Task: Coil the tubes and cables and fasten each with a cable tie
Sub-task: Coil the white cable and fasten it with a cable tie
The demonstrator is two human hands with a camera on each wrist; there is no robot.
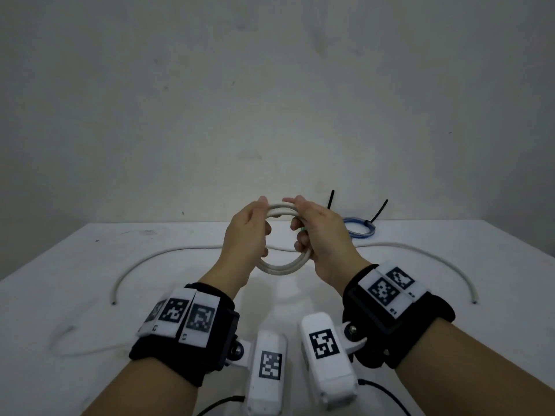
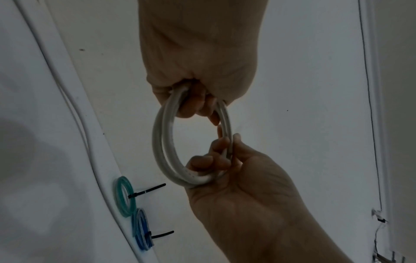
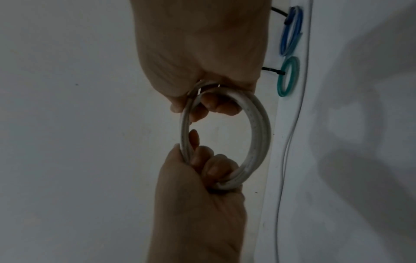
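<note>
A white cable coil of a few loops hangs in the air above the table, held between both hands. My left hand grips its left side, fingers curled through the ring, thumb on top. My right hand grips the right side the same way, fingers hooked inside the coil. No cable tie shows on this coil. In the right wrist view my left hand holds the lower end; in the left wrist view my right hand does.
A blue coil and a green coil, each with a black tie, lie at the table's back right. A long white tube arcs across the table under my hands. A thin clear tube lies front left.
</note>
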